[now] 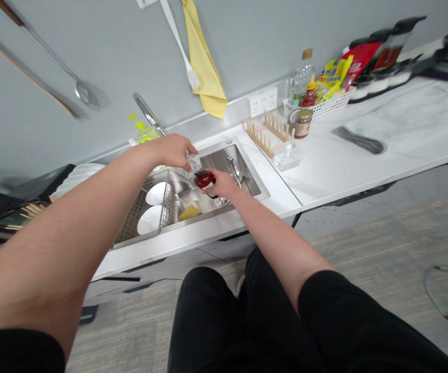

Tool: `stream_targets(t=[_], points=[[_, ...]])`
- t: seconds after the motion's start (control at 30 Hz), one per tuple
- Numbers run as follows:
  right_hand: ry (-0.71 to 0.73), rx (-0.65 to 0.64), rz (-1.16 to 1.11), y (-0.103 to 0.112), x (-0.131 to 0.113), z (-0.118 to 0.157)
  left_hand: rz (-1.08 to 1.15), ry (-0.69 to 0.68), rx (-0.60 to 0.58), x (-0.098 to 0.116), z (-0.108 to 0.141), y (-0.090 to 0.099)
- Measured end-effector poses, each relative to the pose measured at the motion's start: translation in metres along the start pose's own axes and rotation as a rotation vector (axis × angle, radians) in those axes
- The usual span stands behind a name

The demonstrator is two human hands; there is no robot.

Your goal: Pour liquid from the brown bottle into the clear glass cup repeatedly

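Over the sink (260,189), my left hand (175,152) grips a small clear container (193,162) from above. My right hand (224,185) is closed round a dark red bottle (205,179), whose dark neck points toward the container. The two are close together; I cannot tell whether they touch. Below and to the left, a yellow sponge (189,212) lies in the sink. Beside it a wire dish rack (166,204) holds white bowls (149,219). A faucet (148,111) and a green soap bottle (144,132) stand behind my left hand.
On the right counter stand a wooden rack (260,137), a clear box (287,158), a brown jar (303,123) and a white basket (332,105) of bottles and packets. A dark grey object (361,140) lies farther right. A yellow cloth (205,62) and utensils hang on the wall.
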State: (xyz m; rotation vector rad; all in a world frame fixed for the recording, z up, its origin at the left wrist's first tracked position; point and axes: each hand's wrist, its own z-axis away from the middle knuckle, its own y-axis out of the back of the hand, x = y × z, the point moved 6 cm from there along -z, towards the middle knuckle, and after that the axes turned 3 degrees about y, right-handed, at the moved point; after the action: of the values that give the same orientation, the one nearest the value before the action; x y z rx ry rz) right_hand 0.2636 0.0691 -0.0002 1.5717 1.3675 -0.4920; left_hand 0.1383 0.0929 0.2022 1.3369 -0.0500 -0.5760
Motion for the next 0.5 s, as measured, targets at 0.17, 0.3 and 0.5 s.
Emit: stream_targets(t=[0.17, 0.3, 0.5], points=[[0.017, 0.006, -0.05, -0.002, 0.002, -0.001, 0.22, -0.06, 0.231, -0.024, 0.009, -0.017], [0.035, 0.011, -0.06, -0.003, 0.004, -0.001, 0.492, -0.042, 0.371, -0.04, 0.029, -0.041], [0.047, 0.021, -0.124, -0.007, 0.008, -0.001, 0.918, 0.02, 0.595, -0.048, 0.058, -0.097]])
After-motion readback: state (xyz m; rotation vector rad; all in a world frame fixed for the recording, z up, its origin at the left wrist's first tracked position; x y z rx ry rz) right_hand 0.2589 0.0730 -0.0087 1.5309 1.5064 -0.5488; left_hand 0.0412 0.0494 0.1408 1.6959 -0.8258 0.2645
